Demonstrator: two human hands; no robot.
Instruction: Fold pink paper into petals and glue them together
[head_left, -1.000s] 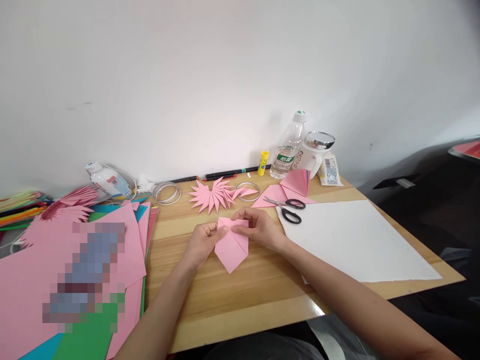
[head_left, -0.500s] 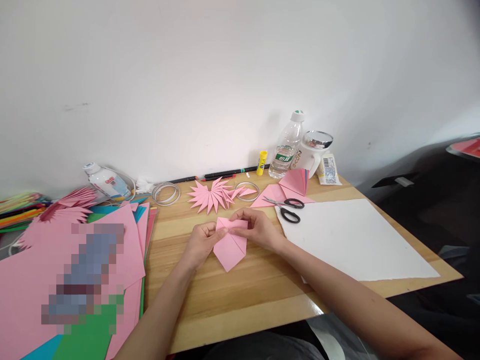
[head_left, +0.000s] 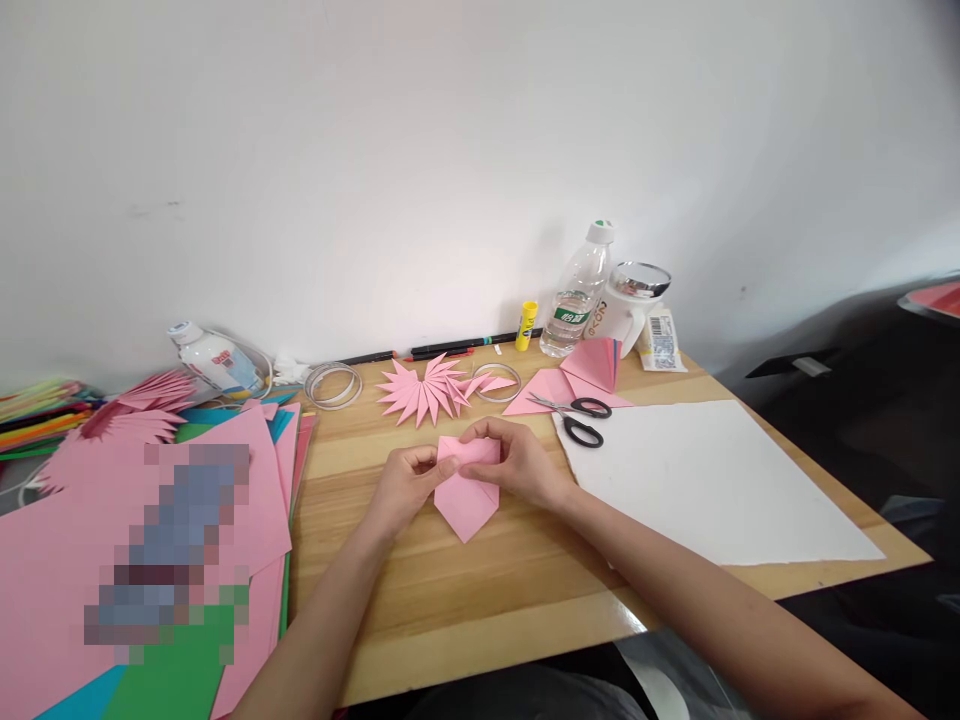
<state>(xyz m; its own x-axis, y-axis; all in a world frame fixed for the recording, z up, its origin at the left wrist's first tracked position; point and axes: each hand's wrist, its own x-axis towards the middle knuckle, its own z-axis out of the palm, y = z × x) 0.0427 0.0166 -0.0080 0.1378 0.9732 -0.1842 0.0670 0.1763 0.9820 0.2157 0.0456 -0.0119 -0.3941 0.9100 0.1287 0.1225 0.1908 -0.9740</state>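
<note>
Between both hands is a folded piece of pink paper (head_left: 466, 505), its pointed end toward me. My left hand (head_left: 405, 486) pinches its left edge, thumb on top. From the right, my right hand (head_left: 521, 462) grips the upper part between thumb and fingers, and the two thumbs nearly meet near the middle. Just beyond lies a pleated pink paper fan shape (head_left: 421, 390) with pointed tips. Black-handled scissors (head_left: 583, 431) rest to the right, partly on a white sheet (head_left: 712, 490). Behind them are folded pink papers (head_left: 544, 388).
On the left lie pink sheets (head_left: 45, 590), a green sheet (head_left: 180, 650) and another pleated pink piece (head_left: 135, 420). Along the wall stand a glue stick (head_left: 526, 328), a water bottle (head_left: 576, 300) and a white mug (head_left: 626, 315). Tape rolls (head_left: 332, 386) lie near the pens (head_left: 450, 350).
The pink paper has turned slightly and its pointed end has shifted a little to the right. Both hands keep their hold, and the whole view has shifted slightly.
</note>
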